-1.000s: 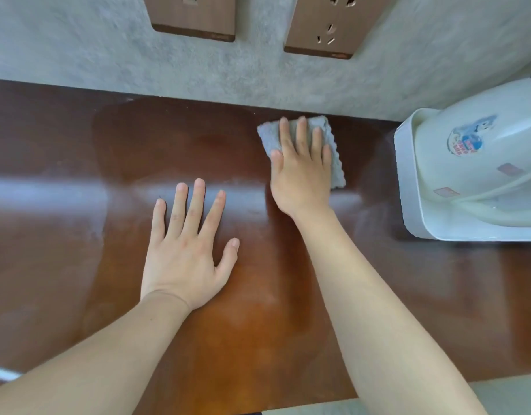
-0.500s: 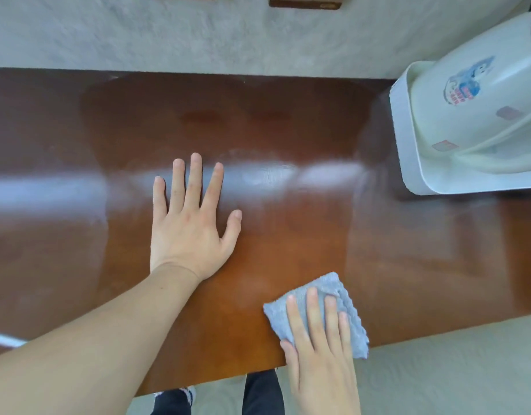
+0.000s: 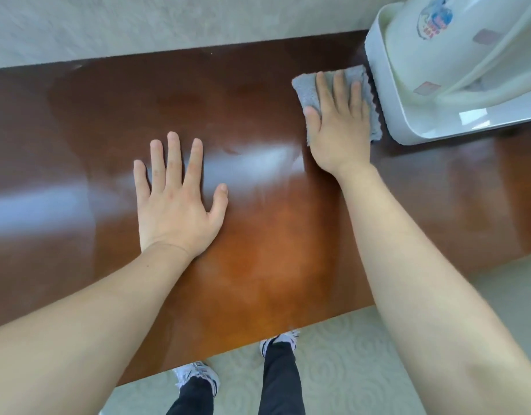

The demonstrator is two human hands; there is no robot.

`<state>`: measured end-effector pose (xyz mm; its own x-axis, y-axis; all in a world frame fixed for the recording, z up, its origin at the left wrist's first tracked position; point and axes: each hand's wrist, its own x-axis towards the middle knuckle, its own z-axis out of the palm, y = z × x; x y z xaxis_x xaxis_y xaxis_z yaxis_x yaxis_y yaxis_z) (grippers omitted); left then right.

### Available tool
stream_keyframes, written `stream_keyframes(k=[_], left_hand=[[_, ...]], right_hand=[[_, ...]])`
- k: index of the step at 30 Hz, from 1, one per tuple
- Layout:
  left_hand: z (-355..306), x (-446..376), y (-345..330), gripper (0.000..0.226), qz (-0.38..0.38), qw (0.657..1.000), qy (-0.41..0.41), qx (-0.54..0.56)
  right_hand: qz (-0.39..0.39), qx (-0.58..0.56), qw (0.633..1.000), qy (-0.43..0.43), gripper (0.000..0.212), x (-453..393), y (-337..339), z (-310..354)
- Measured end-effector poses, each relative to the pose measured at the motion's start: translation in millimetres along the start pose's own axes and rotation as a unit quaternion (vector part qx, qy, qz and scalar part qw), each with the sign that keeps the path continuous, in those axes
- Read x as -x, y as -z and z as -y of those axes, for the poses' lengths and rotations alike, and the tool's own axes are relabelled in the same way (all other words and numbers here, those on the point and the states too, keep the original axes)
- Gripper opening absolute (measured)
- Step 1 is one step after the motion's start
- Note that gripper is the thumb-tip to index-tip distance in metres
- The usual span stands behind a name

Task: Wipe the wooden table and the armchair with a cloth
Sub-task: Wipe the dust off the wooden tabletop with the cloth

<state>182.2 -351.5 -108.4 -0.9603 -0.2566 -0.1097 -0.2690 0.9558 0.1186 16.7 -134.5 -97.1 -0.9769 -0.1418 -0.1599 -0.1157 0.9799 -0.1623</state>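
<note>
The glossy brown wooden table [image 3: 258, 235] fills most of the head view. A folded grey cloth [image 3: 306, 88] lies flat at the table's far right, beside the white tray. My right hand [image 3: 339, 127] presses down on the cloth with fingers stretched out flat. My left hand [image 3: 174, 202] rests palm down on the bare wood near the middle, fingers spread, holding nothing. The armchair is not in view.
A white kettle [image 3: 456, 46] stands in a white tray [image 3: 384, 94] at the far right, its edge touching the cloth. A grey wall [image 3: 138, 25] runs along the table's back. My legs and shoes [image 3: 198, 375] stand on pale carpet [image 3: 348, 360] below the near edge.
My right hand slid the cloth from the back of the table to the near edge, then back up to the far right beside the tray. My left hand stayed flat in place.
</note>
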Motion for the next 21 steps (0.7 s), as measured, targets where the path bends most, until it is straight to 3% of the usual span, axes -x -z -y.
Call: stream_keyframes(k=[4,9,17,21], left_hand=[[5,7,1,0.074,0.004,1.0,0.004,-0.006],[4,9,-3,0.075,0.002,1.0,0.0,0.0],[-1,1,1,0.075,0.002,1.0,-0.002,-0.002],[0,2,0,0.075,-0.004,1.0,-0.001,-0.003]], right_hand=[[-0.036,-0.022,0.997,-0.067,0.057,94,-19,2],[0.013,-0.033,0.993,-0.109,0.058,210,-33,0],[0.0,0.005,1.0,-0.026,0.055,20,5,-27],[0.001,-0.005,1.0,0.015,0.055,25,3,-31]])
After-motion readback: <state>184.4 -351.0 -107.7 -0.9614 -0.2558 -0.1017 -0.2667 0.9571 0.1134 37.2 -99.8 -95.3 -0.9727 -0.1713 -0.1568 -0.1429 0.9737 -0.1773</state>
